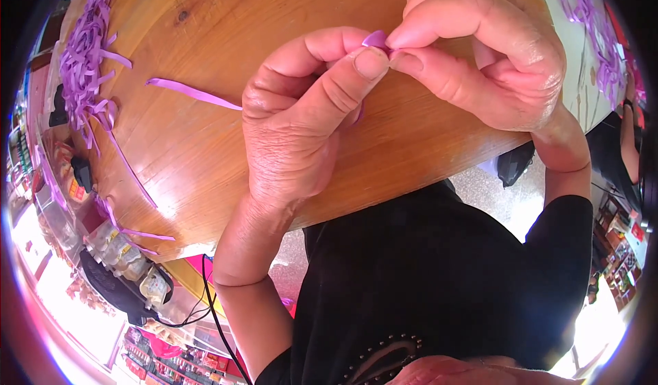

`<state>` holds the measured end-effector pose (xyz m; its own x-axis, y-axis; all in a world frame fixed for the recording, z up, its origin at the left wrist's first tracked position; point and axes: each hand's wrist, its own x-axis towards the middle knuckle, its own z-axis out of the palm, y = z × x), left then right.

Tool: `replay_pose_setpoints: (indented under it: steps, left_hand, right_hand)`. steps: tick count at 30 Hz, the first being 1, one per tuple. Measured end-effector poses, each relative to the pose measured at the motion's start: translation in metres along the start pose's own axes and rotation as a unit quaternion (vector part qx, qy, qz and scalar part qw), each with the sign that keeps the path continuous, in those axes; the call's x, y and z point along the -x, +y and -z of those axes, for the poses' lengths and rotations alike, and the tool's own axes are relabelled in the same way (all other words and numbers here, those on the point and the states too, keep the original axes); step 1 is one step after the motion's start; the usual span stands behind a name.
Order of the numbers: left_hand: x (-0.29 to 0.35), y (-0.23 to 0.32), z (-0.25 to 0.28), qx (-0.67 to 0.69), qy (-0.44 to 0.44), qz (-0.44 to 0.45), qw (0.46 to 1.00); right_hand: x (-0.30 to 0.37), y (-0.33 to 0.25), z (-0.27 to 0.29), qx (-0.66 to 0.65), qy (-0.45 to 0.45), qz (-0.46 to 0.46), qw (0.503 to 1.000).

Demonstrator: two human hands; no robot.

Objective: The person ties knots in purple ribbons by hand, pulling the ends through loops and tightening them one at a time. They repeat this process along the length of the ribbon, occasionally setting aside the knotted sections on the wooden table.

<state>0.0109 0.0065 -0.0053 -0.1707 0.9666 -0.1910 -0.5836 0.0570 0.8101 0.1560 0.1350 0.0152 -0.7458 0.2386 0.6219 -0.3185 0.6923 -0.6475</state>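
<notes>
Both hands meet over the wooden table, pinching one purple ribbon [195, 95]. My left hand [301, 111] is closed, with thumb and forefinger pressed on a small fold of the ribbon. The ribbon's loose tail sticks out past the left side of that hand and lies toward the table's left. My right hand [490, 56] is closed too, its thumb and fingertip pinching the ribbon right beside the left fingertips. The exact shape of the ribbon between the fingertips is mostly hidden, so I cannot tell whether it is knotted or folded.
A heap of purple ribbons [86, 63] lies along the left edge of the wooden table [226, 15], several strands trailing toward the front. More purple ribbons [596, 35] rest on a pale surface at the right. A black cable [212, 316] hangs at the lower left.
</notes>
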Motion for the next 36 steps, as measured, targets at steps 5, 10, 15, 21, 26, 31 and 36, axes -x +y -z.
replay_pose_setpoints:
  steps: [5, 10, 15, 21, 26, 31, 36]
  left_hand:
    - [0.006, 0.006, -0.008, -0.101, 0.019, -0.032, 0.994]
    - [0.012, 0.008, -0.004, -0.195, 0.006, -0.102, 0.975]
    - [0.016, 0.011, -0.007, -0.278, 0.053, -0.096, 0.954]
    - [0.016, 0.015, -0.009, -0.219, 0.049, -0.066, 0.972]
    - [0.013, 0.01, -0.006, -0.155, 0.061, -0.061, 0.984]
    - [0.011, 0.007, -0.003, -0.152, 0.061, -0.072, 0.984]
    - [0.014, 0.01, -0.001, -0.078, 0.075, -0.028, 0.994]
  right_hand:
    - [-0.001, -0.008, 0.005, -0.032, -0.031, -0.087, 0.995]
    - [-0.01, -0.017, 0.013, -0.019, -0.071, -0.132, 0.989]
    - [-0.012, -0.017, 0.014, -0.005, -0.103, -0.14, 0.985]
    - [-0.006, -0.007, 0.01, -0.022, -0.075, -0.104, 0.992]
    - [-0.003, -0.003, 0.009, -0.031, -0.049, -0.074, 0.996]
    - [-0.012, -0.016, 0.016, -0.004, -0.092, -0.125, 0.988]
    - [-0.012, -0.014, 0.011, 0.015, -0.066, -0.133, 0.989]
